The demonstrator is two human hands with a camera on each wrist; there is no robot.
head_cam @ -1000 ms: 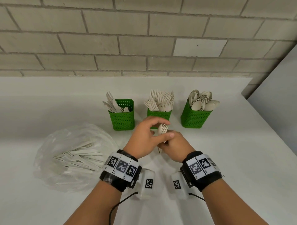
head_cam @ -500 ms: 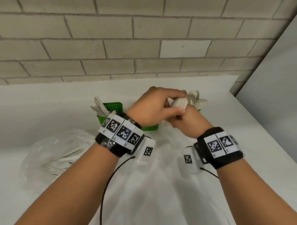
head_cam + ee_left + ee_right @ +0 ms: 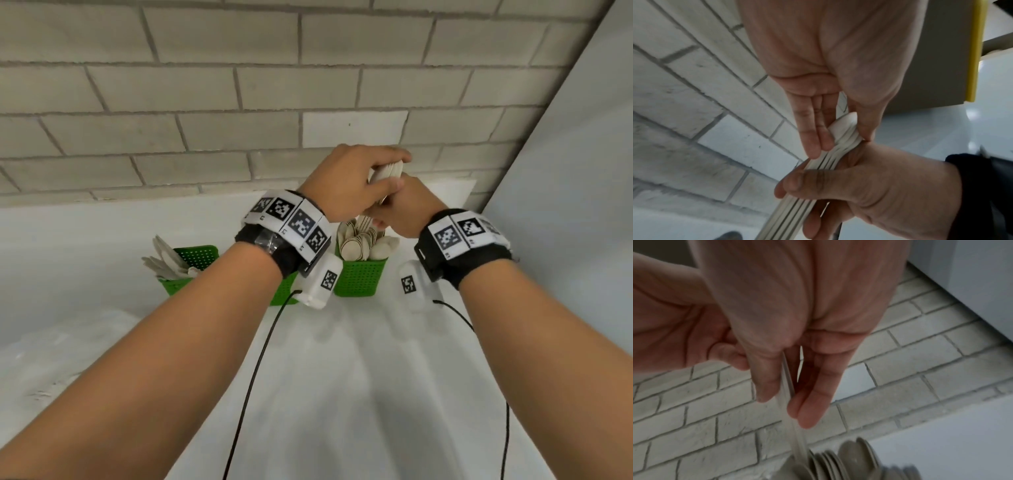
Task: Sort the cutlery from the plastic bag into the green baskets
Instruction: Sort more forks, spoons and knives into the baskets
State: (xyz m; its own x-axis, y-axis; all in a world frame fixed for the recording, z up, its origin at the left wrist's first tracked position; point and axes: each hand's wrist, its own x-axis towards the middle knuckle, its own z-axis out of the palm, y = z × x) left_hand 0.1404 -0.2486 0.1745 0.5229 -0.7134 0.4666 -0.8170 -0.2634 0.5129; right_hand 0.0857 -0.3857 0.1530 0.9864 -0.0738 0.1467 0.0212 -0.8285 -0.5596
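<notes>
So I've got a stack of spoons held upright, bowls up, right above the rightmost green basket. My left hand pinches the bowl end from the top, thumb on one side and fingers on the other, and my right hand is wrapped round the handles just under it, so both hands are together, touching, clamped on the same bundle. From the right wrist view the handle tips reach down to the spoons already standing in that basket, which is packed pretty full to the rim.

The leftmost basket has knives leaning out over its left edge, and the middle basket is mostly hidden behind my left wrist. All three sit in a row near the brick wall, with open white table in front of them. A grey panel closes off the right side, near my right wrist. The plastic bag is well off to my left, blurry at the table's near left edge.
</notes>
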